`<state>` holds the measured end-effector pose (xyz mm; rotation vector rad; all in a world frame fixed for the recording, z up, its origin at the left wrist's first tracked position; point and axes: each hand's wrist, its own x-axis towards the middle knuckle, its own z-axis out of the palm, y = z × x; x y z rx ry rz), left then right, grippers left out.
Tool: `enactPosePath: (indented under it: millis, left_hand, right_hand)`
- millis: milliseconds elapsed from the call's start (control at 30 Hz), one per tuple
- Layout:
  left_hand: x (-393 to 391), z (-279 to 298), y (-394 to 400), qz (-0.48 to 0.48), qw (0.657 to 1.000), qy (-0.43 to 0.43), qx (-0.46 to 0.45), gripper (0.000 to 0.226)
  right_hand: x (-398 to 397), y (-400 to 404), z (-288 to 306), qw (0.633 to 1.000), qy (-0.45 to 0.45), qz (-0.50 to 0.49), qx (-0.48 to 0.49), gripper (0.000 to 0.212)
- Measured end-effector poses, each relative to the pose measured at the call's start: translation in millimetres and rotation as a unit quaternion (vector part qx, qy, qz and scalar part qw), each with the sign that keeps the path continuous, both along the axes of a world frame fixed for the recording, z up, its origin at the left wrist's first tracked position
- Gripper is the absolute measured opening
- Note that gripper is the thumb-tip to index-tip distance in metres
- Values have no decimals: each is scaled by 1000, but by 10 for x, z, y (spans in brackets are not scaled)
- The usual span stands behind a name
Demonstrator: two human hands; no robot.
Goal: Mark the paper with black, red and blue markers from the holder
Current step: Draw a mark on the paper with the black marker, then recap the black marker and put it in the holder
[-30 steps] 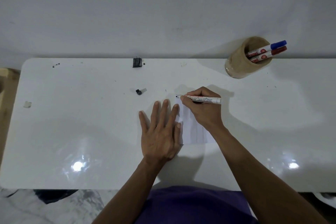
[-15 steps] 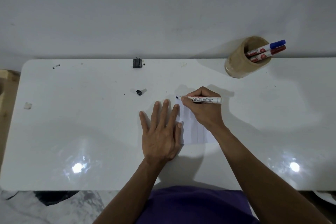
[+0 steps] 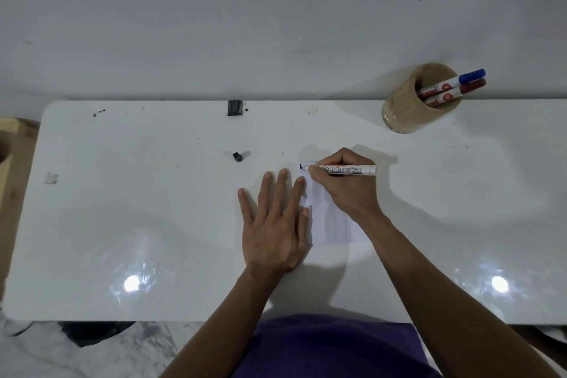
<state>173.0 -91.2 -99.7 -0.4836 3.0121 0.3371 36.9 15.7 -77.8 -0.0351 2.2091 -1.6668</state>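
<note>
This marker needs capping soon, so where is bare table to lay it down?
Bare table lies right of the paper, below the holder, and left of the left hand. Crowded: the paper, under both hands, the right hand holding the marker.

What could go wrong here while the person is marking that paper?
The marker tip sits at the paper's far corner, so a stroke might run onto the white table. The left hand presses only the paper's left edge, so it may shift. The small black cap lies loose and could roll off.
</note>
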Motion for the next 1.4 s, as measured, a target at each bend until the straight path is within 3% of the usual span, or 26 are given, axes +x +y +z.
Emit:
enactPosePath:
  millis: [167, 267, 367, 500, 700, 833, 1067, 1233, 1400]
  left_hand:
    - [23, 13, -7, -1, 1000, -4, 22, 59]
    - [-20, 75, -41, 14, 997, 10, 78, 57]
    - [-67, 216, -183, 104, 982, 99, 126, 50]
    - [-236, 435, -620, 186, 963, 168, 103, 45]
    - [-556, 495, -986, 109, 985, 59, 119, 38]
    - [-482, 413, -1125, 135, 979, 53, 145, 26]
    - [-212, 783, -932, 215, 911, 113, 333, 12]
    - [9, 1074, -716, 231, 800, 189, 521, 11]
    - [207, 1220, -633, 209, 755, 228, 578, 15]
  right_hand:
    - [-30, 13, 117, 997, -50, -33, -56, 17]
    - [-48, 17, 283, 989, -79, -58, -107, 23]
    - [-19, 27, 460, 978, -100, -73, -166, 27]
    - [132, 41, 639, 969, -103, -72, -211, 20]
    - [372, 188, 702, 968, -100, -110, -200, 15]
    - [457, 128, 654, 968, -122, -117, -187, 21]
    - [542, 29, 857, 969, -104, -125, -186, 13]
    - [694, -117, 1085, 980, -44, -98, -166, 15]
    - [917, -230, 1227, 980, -21, -94, -171, 20]
